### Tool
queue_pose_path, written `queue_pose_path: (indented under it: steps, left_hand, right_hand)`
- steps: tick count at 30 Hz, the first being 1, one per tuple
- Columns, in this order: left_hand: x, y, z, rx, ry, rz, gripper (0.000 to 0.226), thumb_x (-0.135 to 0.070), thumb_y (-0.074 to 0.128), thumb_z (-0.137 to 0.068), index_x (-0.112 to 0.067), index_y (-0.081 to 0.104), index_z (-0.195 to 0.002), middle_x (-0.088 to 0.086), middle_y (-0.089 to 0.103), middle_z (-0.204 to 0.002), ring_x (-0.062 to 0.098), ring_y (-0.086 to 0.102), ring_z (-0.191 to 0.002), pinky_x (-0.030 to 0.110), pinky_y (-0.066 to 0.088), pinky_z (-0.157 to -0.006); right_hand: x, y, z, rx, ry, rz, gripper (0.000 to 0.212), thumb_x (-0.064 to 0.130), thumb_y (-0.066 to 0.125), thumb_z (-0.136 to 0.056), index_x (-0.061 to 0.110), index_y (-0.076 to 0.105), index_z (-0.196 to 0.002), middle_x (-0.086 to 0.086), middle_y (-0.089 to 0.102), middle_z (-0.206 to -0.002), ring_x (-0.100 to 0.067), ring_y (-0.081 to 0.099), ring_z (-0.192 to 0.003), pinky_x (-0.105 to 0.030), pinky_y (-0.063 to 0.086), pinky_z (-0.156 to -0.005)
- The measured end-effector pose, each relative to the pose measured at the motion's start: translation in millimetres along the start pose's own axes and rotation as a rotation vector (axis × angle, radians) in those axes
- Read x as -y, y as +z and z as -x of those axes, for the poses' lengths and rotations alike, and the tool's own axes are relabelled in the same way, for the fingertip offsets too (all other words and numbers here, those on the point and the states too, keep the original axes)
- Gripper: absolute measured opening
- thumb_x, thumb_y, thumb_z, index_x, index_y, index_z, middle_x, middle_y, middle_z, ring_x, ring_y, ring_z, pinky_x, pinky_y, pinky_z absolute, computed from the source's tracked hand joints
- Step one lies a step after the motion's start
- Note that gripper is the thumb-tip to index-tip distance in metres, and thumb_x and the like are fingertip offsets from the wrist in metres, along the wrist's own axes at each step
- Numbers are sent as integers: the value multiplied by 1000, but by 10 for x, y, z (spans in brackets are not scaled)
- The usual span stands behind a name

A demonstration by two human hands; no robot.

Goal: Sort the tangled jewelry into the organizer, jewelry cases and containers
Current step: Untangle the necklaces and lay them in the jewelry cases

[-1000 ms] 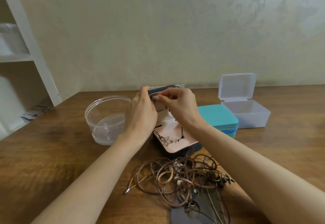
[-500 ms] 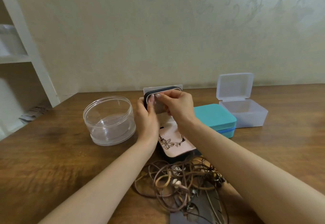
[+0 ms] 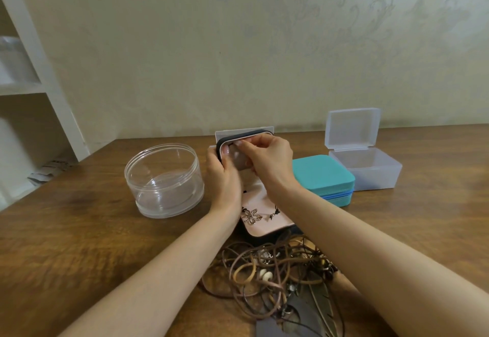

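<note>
A dark jewelry case (image 3: 267,237) with a pink lining lies open at the table's middle. Its lid (image 3: 239,137) stands upright. A flower-pendant necklace (image 3: 251,215) lies on the lining. My left hand (image 3: 222,178) grips the lid's left edge. My right hand (image 3: 267,159) pinches something at the inside top of the lid; what it pinches is hidden by the fingers. A tangle of brown leather cords and pendants (image 3: 277,270) lies in front of the case, between my forearms.
A round clear container (image 3: 164,180) stands left of the case. A shut teal zip case (image 3: 324,178) sits to the right, with an open frosted plastic box (image 3: 365,167) beyond it. Another clear lid (image 3: 246,129) stands behind the dark case. White shelving (image 3: 37,90) rises at far left.
The case lid has swung up from a low tilt to upright, with both hands on it. My view has shifted slightly.
</note>
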State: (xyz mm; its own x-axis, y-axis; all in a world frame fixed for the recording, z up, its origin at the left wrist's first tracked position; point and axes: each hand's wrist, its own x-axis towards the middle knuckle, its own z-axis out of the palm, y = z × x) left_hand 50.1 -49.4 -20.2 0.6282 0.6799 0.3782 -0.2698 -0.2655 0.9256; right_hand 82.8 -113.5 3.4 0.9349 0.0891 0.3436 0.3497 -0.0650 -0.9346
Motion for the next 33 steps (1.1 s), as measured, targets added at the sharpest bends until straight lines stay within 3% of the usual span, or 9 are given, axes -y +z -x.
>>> queue_pose_path:
  steps: [8, 13, 17, 21, 24, 27, 33]
  left_hand:
    - [-35, -27, 79, 91, 10, 104, 17, -20, 30, -103, -17, 45, -109, -14, 53, -91, -7, 50, -80, 0, 39, -60]
    - [-9, -36, 90, 108, -3, 86, 27, -18, 27, -103, -7, 40, -124, -1, 54, -103, -1, 51, -84, 9, 43, -65]
    - [-26, -51, 80, 109, -22, 70, 27, -13, 27, -102, -8, 39, -125, 2, 52, -108, 1, 50, -85, 14, 42, -65]
    - [-38, -60, 82, 115, -47, 69, 29, -11, 26, -101, -9, 37, -129, 3, 51, -115, 13, 51, -99, 20, 40, -76]
    - [-25, -51, 89, 111, -32, 52, 30, -13, 26, -102, -9, 37, -130, 0, 50, -115, 5, 51, -93, 5, 42, -65]
    - [-11, -35, 81, 107, -15, 49, 27, -14, 29, -102, -9, 41, -126, -2, 51, -110, -4, 48, -85, -3, 38, -61]
    - [-25, -37, 127, 121, 32, 36, 15, -19, 30, -103, -16, 42, -110, -15, 47, -90, -9, 48, -77, 0, 38, -61]
  right_hand:
    - [-16, 3, 0, -17, 34, 52, 22, 30, 72, -80, 23, 62, -61, 4, 65, -61, -19, 66, -71, -43, 57, -73]
    - [-60, 13, -9, 52, 59, 124, 18, 24, 64, -82, 23, 60, -64, -1, 67, -68, -26, 67, -77, -48, 56, -76]
    - [-106, 12, -8, 135, 72, 179, 11, 18, 59, -77, 22, 64, -67, -4, 70, -72, -28, 68, -77, -48, 57, -73]
    - [-121, -11, -26, 184, 86, 191, 12, 16, 60, -78, 20, 66, -68, -4, 70, -71, -25, 68, -74, -45, 58, -72]
    - [-77, -58, -17, 178, 20, 116, 12, 14, 62, -84, 13, 66, -73, 1, 62, -57, -4, 59, -49, -26, 52, -55]
    - [-46, -68, -7, 108, -62, 24, 13, 17, 65, -88, 9, 65, -78, 3, 57, -53, 0, 48, -37, -15, 40, -44]
    - [-73, -24, -32, 37, -28, 16, 18, 24, 69, -84, 13, 65, -71, 5, 57, -51, -3, 49, -44, -26, 42, -54]
